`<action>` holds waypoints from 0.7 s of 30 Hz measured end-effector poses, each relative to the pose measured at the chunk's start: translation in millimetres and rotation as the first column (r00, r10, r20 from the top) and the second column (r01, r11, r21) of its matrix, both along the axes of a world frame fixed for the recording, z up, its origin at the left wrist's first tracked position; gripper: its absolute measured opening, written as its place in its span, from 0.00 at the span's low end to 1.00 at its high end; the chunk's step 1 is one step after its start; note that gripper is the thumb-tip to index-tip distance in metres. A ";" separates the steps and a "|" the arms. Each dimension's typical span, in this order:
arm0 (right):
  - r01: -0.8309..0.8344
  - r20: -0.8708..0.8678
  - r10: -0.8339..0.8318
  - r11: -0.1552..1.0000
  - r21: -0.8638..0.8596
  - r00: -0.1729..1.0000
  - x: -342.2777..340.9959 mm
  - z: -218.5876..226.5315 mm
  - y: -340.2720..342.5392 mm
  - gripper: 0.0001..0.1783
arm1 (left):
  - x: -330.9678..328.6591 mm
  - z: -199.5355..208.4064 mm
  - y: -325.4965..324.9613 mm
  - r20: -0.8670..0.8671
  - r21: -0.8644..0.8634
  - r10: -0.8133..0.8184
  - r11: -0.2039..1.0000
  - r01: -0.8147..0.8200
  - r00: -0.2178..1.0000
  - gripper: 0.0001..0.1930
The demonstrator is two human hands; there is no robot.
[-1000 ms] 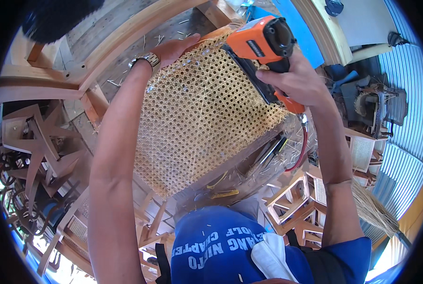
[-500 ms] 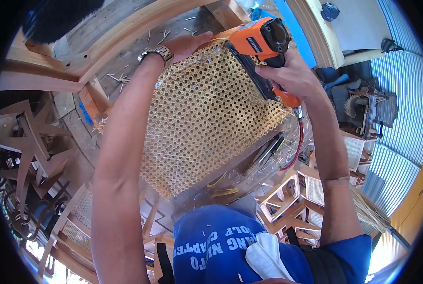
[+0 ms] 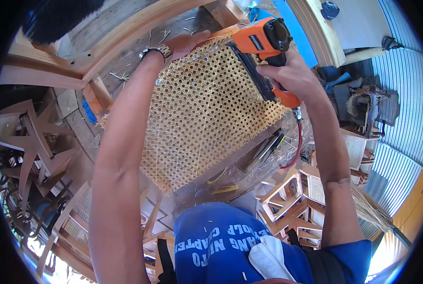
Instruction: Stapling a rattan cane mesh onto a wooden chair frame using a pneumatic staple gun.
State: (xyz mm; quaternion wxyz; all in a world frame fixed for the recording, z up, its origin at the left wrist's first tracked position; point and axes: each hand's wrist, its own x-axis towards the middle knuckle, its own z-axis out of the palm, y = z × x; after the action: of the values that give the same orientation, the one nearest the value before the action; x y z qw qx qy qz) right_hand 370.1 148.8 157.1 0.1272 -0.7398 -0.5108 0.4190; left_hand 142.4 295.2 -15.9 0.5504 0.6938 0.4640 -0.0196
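A sheet of woven cane webbing with frayed edges lies over a wooden frame, whose far edge shows. My left hand, a metal watch on its wrist, rests along that far edge with fingers stretched toward the right. My right hand is wrapped round the handle of an orange and black pneumatic staple gun. The gun's nose is at the frame's far right edge; whether it touches is hidden. Its black magazine slants over the webbing's right part. A red air hose hangs from the handle.
Pens and slim tools lie near the webbing's near right edge, and a yellow tool lies closer to me. Cane scraps litter the work surface. Wooden chair frames stand lower right, others at left. A wooden beam crosses the far left.
The view has shifted slightly. Both hands and the staple gun keep nearly the same places on the webbing and frame.
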 end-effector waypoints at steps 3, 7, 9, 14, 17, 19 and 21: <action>0.023 0.017 -0.023 1.000 0.007 1.000 4.0 4.7 -1.8 0.17 | 2.8 -0.6 -0.5 0.017 -0.011 -0.011 1.000 0.011 1.000 0.47; 0.043 -0.018 -0.043 0.999 -0.012 0.999 2.5 4.6 -1.2 0.18 | 0.6 2.8 2.7 -0.021 -0.055 -0.028 0.998 0.027 0.999 0.45; 0.023 0.000 -0.023 1.000 0.008 1.000 -0.9 3.6 -0.4 0.17 | 0.2 1.2 4.9 -0.059 -0.104 -0.048 0.994 0.042 0.997 0.42; -0.033 0.002 0.033 0.999 0.019 0.999 -9.9 -0.9 4.3 0.15 | 1.8 -14.8 4.9 0.010 -0.045 -0.017 0.999 0.017 1.000 0.49; -0.030 0.030 0.031 0.999 -0.013 0.999 -14.9 0.4 6.2 0.16 | 3.5 -19.9 3.5 0.019 0.018 0.003 1.000 -0.003 1.000 0.48; -0.023 0.000 0.023 1.000 -0.009 1.000 -21.2 1.8 8.7 0.16 | 1.3 -24.5 6.4 0.018 0.001 0.001 1.000 -0.001 1.000 0.48; -0.020 0.018 0.021 0.999 -0.026 1.000 -23.5 3.2 10.2 0.16 | 2.8 -22.4 7.4 0.023 -0.018 -0.009 1.000 0.009 1.000 0.48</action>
State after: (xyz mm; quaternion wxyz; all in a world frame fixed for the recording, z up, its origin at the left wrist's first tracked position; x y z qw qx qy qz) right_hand 346.6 159.0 160.3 0.1085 -0.7400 -0.5139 0.4201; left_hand 145.2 302.6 -38.3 0.5619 0.6910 0.4544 -0.0181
